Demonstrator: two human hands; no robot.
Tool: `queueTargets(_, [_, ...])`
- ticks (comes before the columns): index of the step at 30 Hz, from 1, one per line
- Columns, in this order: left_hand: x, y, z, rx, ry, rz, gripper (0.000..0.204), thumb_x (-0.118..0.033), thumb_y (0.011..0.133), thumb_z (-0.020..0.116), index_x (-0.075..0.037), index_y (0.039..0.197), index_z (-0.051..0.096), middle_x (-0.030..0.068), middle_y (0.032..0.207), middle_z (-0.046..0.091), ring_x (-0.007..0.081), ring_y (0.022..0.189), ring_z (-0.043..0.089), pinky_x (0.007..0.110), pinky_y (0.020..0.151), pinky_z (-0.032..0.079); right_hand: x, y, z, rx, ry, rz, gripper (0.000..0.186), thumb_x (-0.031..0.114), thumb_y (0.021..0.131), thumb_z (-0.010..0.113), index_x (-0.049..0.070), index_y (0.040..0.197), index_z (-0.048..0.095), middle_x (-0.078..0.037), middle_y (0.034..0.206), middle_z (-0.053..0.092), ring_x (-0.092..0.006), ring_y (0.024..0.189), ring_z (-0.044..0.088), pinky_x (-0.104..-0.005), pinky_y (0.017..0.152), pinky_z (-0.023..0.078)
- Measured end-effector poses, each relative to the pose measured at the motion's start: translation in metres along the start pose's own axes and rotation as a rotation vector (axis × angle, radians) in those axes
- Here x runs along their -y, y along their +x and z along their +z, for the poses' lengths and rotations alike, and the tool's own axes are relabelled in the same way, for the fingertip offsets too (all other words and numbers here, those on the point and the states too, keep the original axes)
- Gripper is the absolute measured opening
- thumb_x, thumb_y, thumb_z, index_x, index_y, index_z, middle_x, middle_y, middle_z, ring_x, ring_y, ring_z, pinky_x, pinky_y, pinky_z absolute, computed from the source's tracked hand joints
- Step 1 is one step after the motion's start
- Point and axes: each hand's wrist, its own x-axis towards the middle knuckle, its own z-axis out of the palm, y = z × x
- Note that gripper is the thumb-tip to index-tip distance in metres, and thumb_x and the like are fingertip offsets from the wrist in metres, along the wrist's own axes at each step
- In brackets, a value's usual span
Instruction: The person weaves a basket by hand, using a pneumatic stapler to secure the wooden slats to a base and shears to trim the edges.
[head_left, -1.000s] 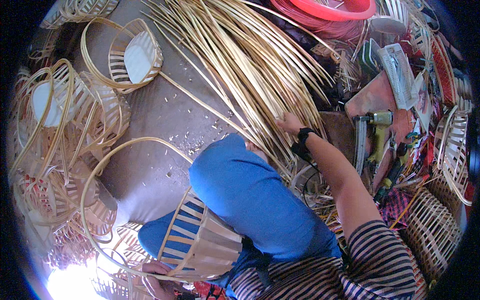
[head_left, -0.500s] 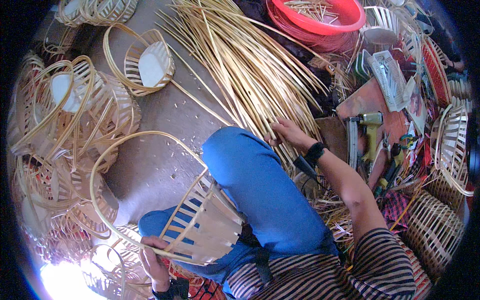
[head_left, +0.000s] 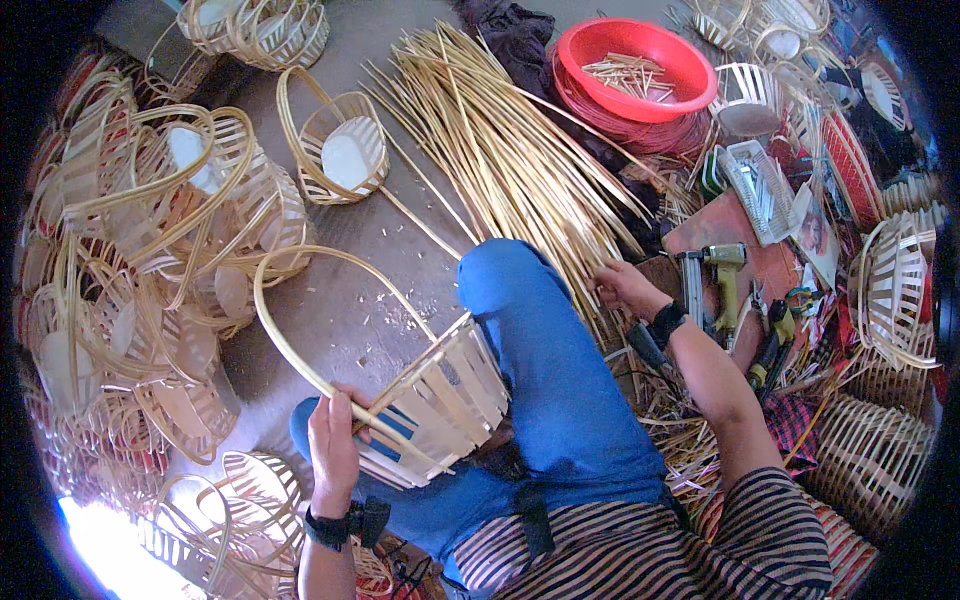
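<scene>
Head view shows the left hand [head_left: 335,445] with its fingers closed around the foot of the handle [head_left: 312,249], where it meets the basket's rim; the basket [head_left: 455,390] lies tilted across the lap, against the blue trouser leg [head_left: 560,380]; the right hand [head_left: 630,285] is at the near end of the strips [head_left: 520,150] on the floor [head_left: 275,375], its fingers curled, though whether they grip one I cannot tell; a firm left hold probably steadies the basket best; at the strips, a light fingertip touch should avoid tangling.
</scene>
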Motion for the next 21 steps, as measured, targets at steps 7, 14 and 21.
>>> queueTargets(7, [-0.005,0.006,0.013,-0.015,-0.037,0.011,0.03,-0.027,0.083,0.035,-0.002,0.071,0.047,0.0012,0.055,0.046,0.0045,0.046,0.038,0.018,0.043,0.032,-0.002,-0.015,0.001,-0.454,-0.551,-0.435,0.03,0.016,0.078,0.041,0.005,0.106,0.044,-0.007,0.062,0.053,-0.0135,0.046,0.047,-0.0247,0.041,0.037])
queueTargets(14, [-0.028,0.002,0.017,0.053,0.021,0.078,0.032,-0.027,0.082,0.037,0.0,0.069,0.046,0.0038,0.053,0.047,0.0059,0.043,0.039,0.02,0.04,0.032,0.021,-0.08,0.022,-0.749,-1.269,-0.706,0.029,0.008,0.07,0.044,0.006,0.1,0.043,-0.019,0.075,0.051,-0.0342,0.066,0.051,-0.0412,0.058,0.041])
queueTargets(21, [-0.023,0.015,0.016,0.049,0.006,0.151,0.031,-0.027,0.082,0.036,0.0,0.069,0.045,0.004,0.052,0.047,0.0063,0.043,0.04,0.02,0.039,0.031,0.057,-0.17,0.006,-0.836,-1.436,-0.872,0.021,0.002,0.07,0.044,0.003,0.09,0.048,-0.017,0.076,0.051,-0.034,0.068,0.049,-0.0375,0.059,0.04])
